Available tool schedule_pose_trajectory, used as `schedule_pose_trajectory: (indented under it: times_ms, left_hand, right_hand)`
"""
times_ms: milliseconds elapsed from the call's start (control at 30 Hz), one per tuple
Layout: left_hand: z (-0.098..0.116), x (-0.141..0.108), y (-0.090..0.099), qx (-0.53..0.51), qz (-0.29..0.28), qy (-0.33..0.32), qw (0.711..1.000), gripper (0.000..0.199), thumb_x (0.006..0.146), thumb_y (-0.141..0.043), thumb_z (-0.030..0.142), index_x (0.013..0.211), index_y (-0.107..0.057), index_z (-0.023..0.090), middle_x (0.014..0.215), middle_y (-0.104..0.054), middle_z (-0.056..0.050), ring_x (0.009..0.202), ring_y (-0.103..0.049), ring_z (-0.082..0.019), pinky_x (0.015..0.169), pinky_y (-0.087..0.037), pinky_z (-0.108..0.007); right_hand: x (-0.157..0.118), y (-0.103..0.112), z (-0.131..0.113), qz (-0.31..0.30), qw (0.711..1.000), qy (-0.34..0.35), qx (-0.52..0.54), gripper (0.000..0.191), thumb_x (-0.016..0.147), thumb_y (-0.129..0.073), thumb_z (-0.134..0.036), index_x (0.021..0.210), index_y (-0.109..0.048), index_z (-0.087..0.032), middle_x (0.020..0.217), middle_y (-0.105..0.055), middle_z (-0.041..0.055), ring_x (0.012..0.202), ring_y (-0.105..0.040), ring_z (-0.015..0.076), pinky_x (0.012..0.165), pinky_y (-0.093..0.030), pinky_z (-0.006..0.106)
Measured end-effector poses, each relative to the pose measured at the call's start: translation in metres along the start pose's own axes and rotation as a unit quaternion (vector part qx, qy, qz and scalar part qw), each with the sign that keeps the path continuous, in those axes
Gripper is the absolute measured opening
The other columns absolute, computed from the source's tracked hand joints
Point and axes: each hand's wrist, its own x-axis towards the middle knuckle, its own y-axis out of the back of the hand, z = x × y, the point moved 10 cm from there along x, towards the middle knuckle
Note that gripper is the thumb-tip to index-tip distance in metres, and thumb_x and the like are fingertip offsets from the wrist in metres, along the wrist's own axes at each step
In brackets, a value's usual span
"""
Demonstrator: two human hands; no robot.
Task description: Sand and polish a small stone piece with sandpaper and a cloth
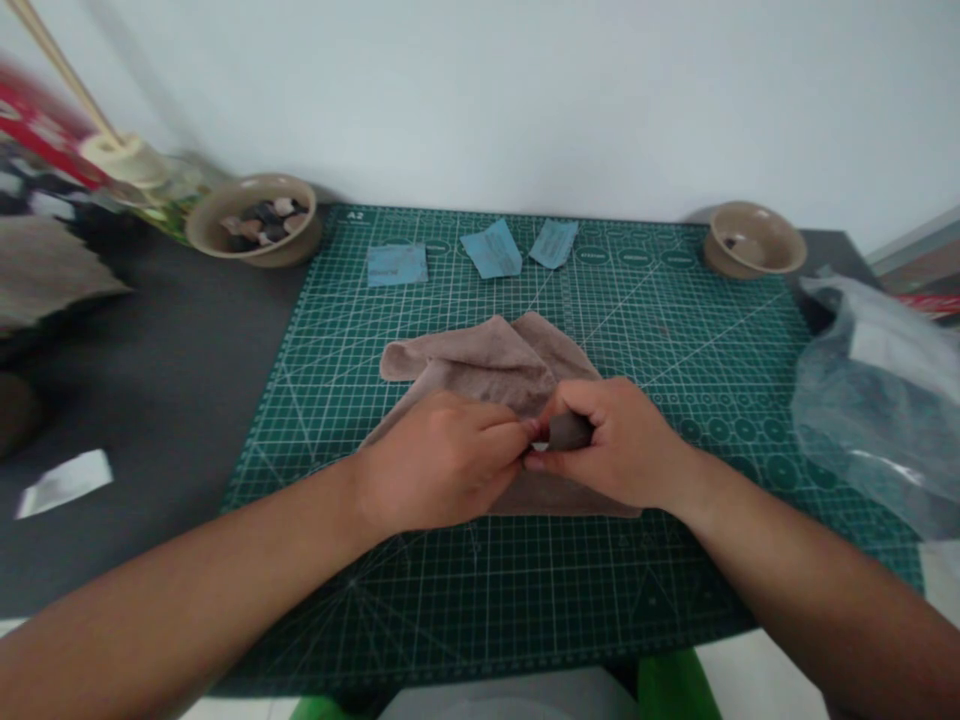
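A brownish-pink cloth lies rumpled on a green cutting mat, under both hands. My right hand is closed round a dark grey-brown stone, with the thumb and forefinger on either side of it. Fingers curled, my left hand meets the right fingertips at the stone's left end. A small pale spot shows between the fingertips, too small to name. What the left fingers pinch is hidden.
A tan bowl of dark and pinkish stones stands back left; another bowl back right holds a small dark piece. Several blue paper pieces lie along the mat's back. A clear plastic bag is at right, a white scrap at left.
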Motion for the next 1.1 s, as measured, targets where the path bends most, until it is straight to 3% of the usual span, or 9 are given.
schedule_pose_trajectory:
  times_ms: [133,333,467,567,667,900,1100]
  left_hand:
    - [0.001,0.000,-0.005,0.109,-0.014,-0.015,0.994,0.028,0.098,-0.045,0.017,0.074,-0.060,0.016,0.061,-0.060,0.000,0.050,-0.054,-0.014,0.048,-0.039,-0.031]
    - [-0.003,-0.001,-0.001,0.046,0.005,0.015,0.999,0.018,0.096,-0.049,0.015,0.086,-0.065,0.015,0.065,-0.064,0.000,0.055,-0.059,-0.014,0.049,-0.041,-0.029]
    - [-0.003,-0.002,0.013,-0.074,0.056,0.042,0.995,0.011,0.092,-0.059,0.014,0.100,-0.066,0.016,0.071,-0.069,0.000,0.057,-0.063,-0.011,0.050,-0.044,-0.023]
    - [-0.002,-0.003,0.020,-0.133,0.069,0.061,0.987,0.013,0.092,-0.063,0.015,0.104,-0.066,0.017,0.079,-0.074,-0.002,0.061,-0.067,-0.011,0.053,-0.049,-0.021]
    - [0.000,-0.003,0.025,-0.174,0.075,0.059,0.980,0.011,0.093,-0.065,0.016,0.104,-0.067,0.015,0.078,-0.075,-0.004,0.062,-0.070,-0.012,0.054,-0.052,-0.021]
    - [0.002,-0.001,0.022,-0.122,0.068,0.037,0.989,0.012,0.092,-0.061,0.013,0.103,-0.066,0.014,0.080,-0.074,-0.005,0.063,-0.068,-0.012,0.053,-0.050,-0.022]
    - [0.006,-0.004,0.018,-0.046,0.065,0.004,0.997,0.010,0.094,-0.058,0.015,0.103,-0.062,0.016,0.079,-0.072,-0.003,0.064,-0.067,-0.014,0.056,-0.051,-0.026]
  right_hand:
    - [-0.002,0.000,-0.004,0.036,0.996,0.035,-0.080,0.029,0.080,-0.079,-0.036,0.070,-0.058,-0.019,0.065,-0.064,-0.0004,0.060,-0.056,0.0134,0.056,-0.034,0.028]
    - [-0.002,0.004,-0.006,0.036,0.998,0.017,-0.042,0.032,0.077,-0.081,-0.037,0.067,-0.056,-0.019,0.063,-0.063,-0.0020,0.059,-0.055,0.0125,0.054,-0.034,0.027]
    - [-0.004,0.007,-0.001,0.011,0.993,-0.023,0.113,0.037,0.074,-0.085,-0.033,0.064,-0.051,-0.020,0.068,-0.066,-0.0013,0.058,-0.059,0.0131,0.051,-0.039,0.026]
    - [-0.010,-0.003,0.000,-0.041,0.954,-0.034,0.295,0.030,0.078,-0.082,-0.030,0.071,-0.055,-0.021,0.071,-0.068,-0.0007,0.055,-0.063,0.0144,0.048,-0.045,0.026]
    - [-0.014,-0.009,0.000,-0.063,0.928,-0.039,0.365,0.025,0.078,-0.083,-0.027,0.076,-0.058,-0.022,0.067,-0.067,-0.0015,0.053,-0.064,0.0154,0.046,-0.047,0.026]
    - [-0.007,0.005,-0.002,0.000,0.974,-0.005,0.226,0.036,0.072,-0.087,-0.029,0.067,-0.053,-0.020,0.073,-0.070,0.0005,0.063,-0.064,0.0155,0.055,-0.046,0.027]
    - [-0.004,0.006,-0.008,-0.002,0.992,0.014,0.125,0.040,0.075,-0.084,-0.036,0.065,-0.050,-0.019,0.072,-0.068,0.0007,0.064,-0.062,0.0147,0.057,-0.042,0.028]
